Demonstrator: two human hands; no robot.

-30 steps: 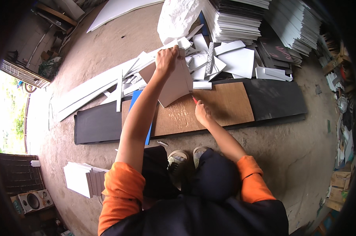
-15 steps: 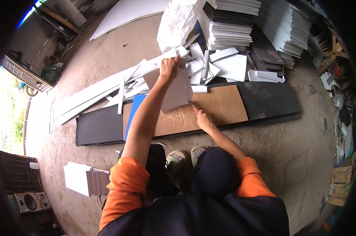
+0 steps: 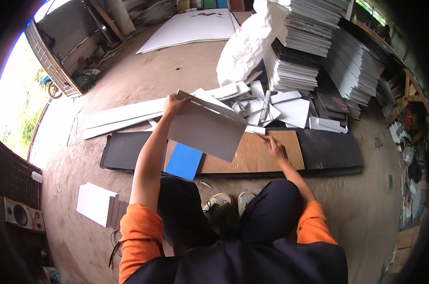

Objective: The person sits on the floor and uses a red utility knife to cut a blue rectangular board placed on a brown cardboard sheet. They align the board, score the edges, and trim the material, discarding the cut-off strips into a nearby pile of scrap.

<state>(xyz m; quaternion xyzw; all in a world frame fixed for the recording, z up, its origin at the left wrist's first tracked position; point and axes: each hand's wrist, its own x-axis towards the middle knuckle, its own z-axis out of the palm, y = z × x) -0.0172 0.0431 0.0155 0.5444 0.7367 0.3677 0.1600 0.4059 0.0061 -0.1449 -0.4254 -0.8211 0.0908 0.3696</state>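
Note:
My left hand (image 3: 174, 104) is closed on the top corner of a grey foam-board sheet (image 3: 207, 130), which hangs tilted over the plywood board (image 3: 276, 163). A narrow strip along the sheet's upper edge looks folded or partly separated. In my right hand (image 3: 275, 149) is a red-handled utility knife (image 3: 263, 137), its tip pointing up and left, to the right of the sheet and apart from it. The plywood's surface carries scratch marks. A blue rectangular sheet (image 3: 184, 161) lies on its left part, partly under the raised grey sheet. Black slabs (image 3: 326, 154) support the plywood.
White offcuts (image 3: 290, 111) are heaped behind the plywood, beside a white sack (image 3: 243, 52). Tall stacks of white boards (image 3: 302, 28) rise at the back right. Long white strips (image 3: 124, 113) lie back left. A small pile of white sheets (image 3: 97, 203) sits at my left.
My left hand has moved left, turning the grey sheet and lifting it off the plywood. The knife in my right hand has drawn away to the right. More of the blue sheet shows.

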